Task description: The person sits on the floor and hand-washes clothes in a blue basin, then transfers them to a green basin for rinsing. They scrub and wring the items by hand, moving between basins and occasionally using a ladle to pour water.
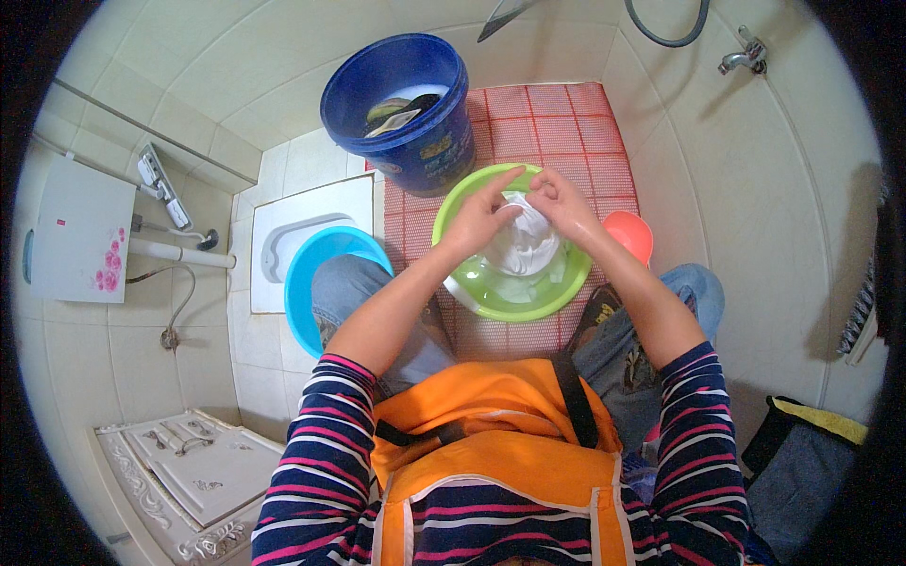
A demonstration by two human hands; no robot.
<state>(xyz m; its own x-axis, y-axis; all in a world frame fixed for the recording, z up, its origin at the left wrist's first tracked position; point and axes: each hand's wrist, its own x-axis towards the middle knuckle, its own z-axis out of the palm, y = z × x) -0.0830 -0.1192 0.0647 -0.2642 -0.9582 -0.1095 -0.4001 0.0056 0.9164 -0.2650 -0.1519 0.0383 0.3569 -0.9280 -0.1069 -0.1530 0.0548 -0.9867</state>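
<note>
A light green plastic basin (511, 313) with water in it stands on the red checked mat between my knees. Both hands hold a wet white cloth (529, 247) above and partly in the basin. My left hand (492, 209) pinches the cloth's upper left edge between thumb and fingers. My right hand (555, 201) grips its upper right edge, with the fingers curled. The cloth's lower part hangs bunched inside the basin; whether it touches the water I cannot tell.
A blue bucket (446, 152) holding several items stands beyond the basin on the mat (559, 134). To the left, a bright blue basin (301, 283) overlaps a squat toilet (347, 194). A coral-red plastic scoop (633, 230) lies right of the green basin. A metal tap (743, 58) is on the right wall.
</note>
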